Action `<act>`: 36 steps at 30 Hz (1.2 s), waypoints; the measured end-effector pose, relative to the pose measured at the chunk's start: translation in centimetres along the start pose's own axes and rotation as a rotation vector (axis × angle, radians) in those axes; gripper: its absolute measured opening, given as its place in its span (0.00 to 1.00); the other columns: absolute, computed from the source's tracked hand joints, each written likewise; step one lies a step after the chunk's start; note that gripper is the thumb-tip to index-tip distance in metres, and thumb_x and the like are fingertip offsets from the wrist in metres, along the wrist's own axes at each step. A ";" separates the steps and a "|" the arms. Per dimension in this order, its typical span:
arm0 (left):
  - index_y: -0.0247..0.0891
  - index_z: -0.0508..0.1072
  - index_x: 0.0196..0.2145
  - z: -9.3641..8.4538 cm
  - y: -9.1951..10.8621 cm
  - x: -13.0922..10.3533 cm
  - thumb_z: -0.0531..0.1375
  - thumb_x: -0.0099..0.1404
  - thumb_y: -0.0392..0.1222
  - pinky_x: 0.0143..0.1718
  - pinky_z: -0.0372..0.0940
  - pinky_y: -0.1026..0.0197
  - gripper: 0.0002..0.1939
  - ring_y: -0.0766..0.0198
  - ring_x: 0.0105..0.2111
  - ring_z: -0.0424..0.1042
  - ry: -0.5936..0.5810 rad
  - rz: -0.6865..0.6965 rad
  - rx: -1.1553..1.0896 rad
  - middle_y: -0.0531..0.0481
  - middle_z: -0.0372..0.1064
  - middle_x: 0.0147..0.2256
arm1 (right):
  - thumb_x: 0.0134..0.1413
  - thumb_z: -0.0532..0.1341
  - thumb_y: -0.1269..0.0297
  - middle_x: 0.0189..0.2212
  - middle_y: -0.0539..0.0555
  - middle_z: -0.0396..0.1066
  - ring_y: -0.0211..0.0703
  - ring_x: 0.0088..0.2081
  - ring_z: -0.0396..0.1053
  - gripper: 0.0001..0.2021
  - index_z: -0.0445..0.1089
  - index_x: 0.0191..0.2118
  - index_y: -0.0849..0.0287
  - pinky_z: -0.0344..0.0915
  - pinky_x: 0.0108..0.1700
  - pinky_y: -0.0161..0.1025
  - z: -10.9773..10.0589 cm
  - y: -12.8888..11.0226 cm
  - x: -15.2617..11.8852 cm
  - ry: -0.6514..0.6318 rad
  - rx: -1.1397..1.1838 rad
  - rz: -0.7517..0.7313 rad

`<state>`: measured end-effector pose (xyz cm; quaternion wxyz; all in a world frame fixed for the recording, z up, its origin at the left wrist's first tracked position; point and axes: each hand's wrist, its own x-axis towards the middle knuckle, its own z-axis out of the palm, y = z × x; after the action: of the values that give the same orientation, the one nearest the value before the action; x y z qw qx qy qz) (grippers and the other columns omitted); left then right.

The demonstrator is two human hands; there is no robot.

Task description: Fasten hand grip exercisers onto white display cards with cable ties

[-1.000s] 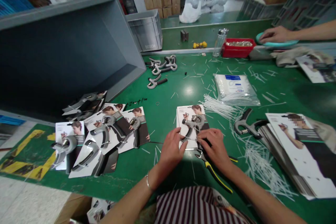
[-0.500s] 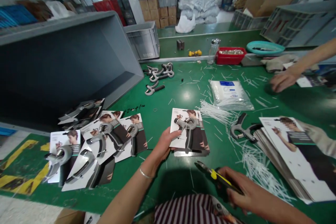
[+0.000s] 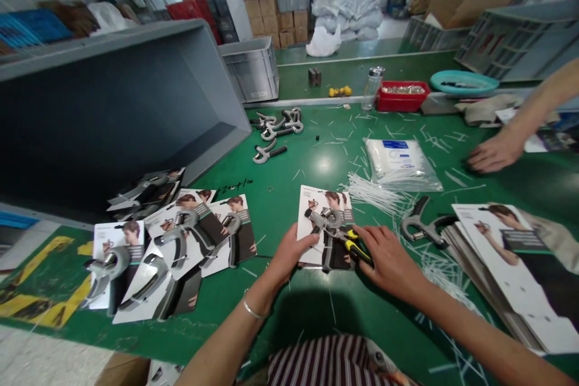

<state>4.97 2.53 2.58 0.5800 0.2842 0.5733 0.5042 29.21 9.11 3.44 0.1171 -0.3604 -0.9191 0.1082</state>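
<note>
Head | left hand (image 3: 286, 254) clamped on card (image 3: 307, 200), right hand (image 3: 389, 260) on pliers (image 3: 355, 246) | bag (image 3: 400, 164), ties (image 3: 375, 194) beyond

The right hand (image 3: 384, 256) holds yellow-handled pliers (image 3: 359, 249).

At six o'clock in the view sits a striped garment (image 3: 316, 362), dark maroon-brown with thin pale stripes running mostly up and down. Along its edge toward five o'clock lies a multicoloured printed patch (image 3: 382, 359), its design too blurred to read. The left hand (image 3: 287, 253) and right hand (image 3: 391, 262) are bare; a thin, silvery bracelet (image 3: 251, 309) circles the left wrist, between six and seven o'clock.
</note>
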 end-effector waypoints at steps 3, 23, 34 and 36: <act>0.35 0.69 0.50 -0.2 -0.1 0.1 0.67 0.56 0.45 0.29 0.64 0.65 0.25 0.65 0.27 0.71 -0.004 -0.013 -0.008 0.50 0.75 0.35 | 0.52 0.61 0.65 0.53 0.63 0.66 0.59 0.51 0.61 0.32 0.58 0.63 0.60 0.60 0.55 0.55 0.4 0.0 -0.2 0.019 0.029 -0.006; 0.36 0.70 0.49 1.2 0.8 0.4 0.65 0.60 0.52 0.33 0.68 0.63 0.24 0.63 0.33 0.74 0.148 0.100 -0.264 0.46 0.75 0.41 | 0.57 0.58 0.70 0.49 0.59 0.71 0.50 0.49 0.71 0.19 0.63 0.55 0.56 0.67 0.52 0.46 -0.4 -5.0 -1.5 -0.185 0.460 0.048; 0.41 0.66 0.52 4.0 1.2 -0.8 0.62 0.65 0.50 0.52 0.65 0.56 0.20 0.60 0.48 0.72 0.347 0.315 -0.199 0.47 0.72 0.50 | 0.61 0.58 0.60 0.52 0.63 0.68 0.56 0.54 0.66 0.22 0.61 0.58 0.61 0.63 0.57 0.52 1.1 -6.1 -0.2 0.005 0.404 0.242; 0.40 0.66 0.52 4.1 1.2 -1.1 0.61 0.66 0.50 0.50 0.66 0.57 0.20 0.60 0.47 0.73 0.358 0.311 -0.179 0.46 0.72 0.49 | 0.61 0.57 0.59 0.51 0.62 0.70 0.56 0.52 0.67 0.20 0.63 0.57 0.60 0.64 0.54 0.51 1.6 -6.2 0.0 -0.011 0.431 0.260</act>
<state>8.73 2.97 4.81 0.4075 0.2228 0.5694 0.6783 24.78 4.52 3.70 0.1714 -0.4416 -0.8214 0.3176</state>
